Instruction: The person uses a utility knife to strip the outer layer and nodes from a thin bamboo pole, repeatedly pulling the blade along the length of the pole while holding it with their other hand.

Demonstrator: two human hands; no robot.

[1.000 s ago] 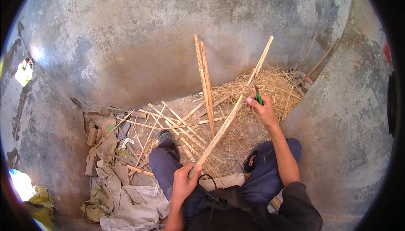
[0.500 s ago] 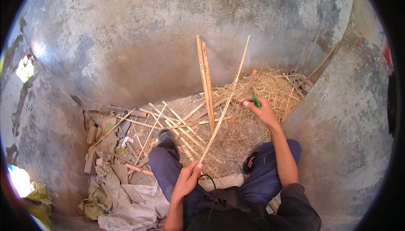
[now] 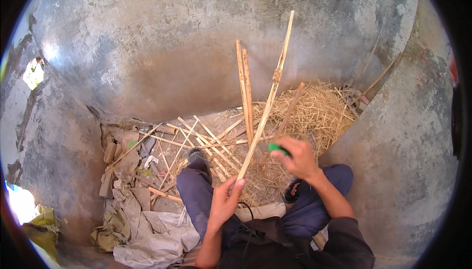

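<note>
You see daylight glaring white through the ragged lower-left opening (image 3: 19, 203) beside mottled grey walls (image 3: 64, 146); your bare right hand (image 3: 299, 159) looks blurred, and straight edges bow toward the dark rim.

The left hand (image 3: 226, 202) grips a pale stick (image 3: 267, 104) by its lower end; right of it, the right hand (image 3: 298, 158) holds a green tool (image 3: 278, 149), with straw (image 3: 322, 109) beyond.

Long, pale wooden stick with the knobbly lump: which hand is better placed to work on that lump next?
Probably the right hand: it is nearer the knobbly lump and holds a blurred green object, while the left hand grips the lower end of the long, pale wooden stick.
</note>
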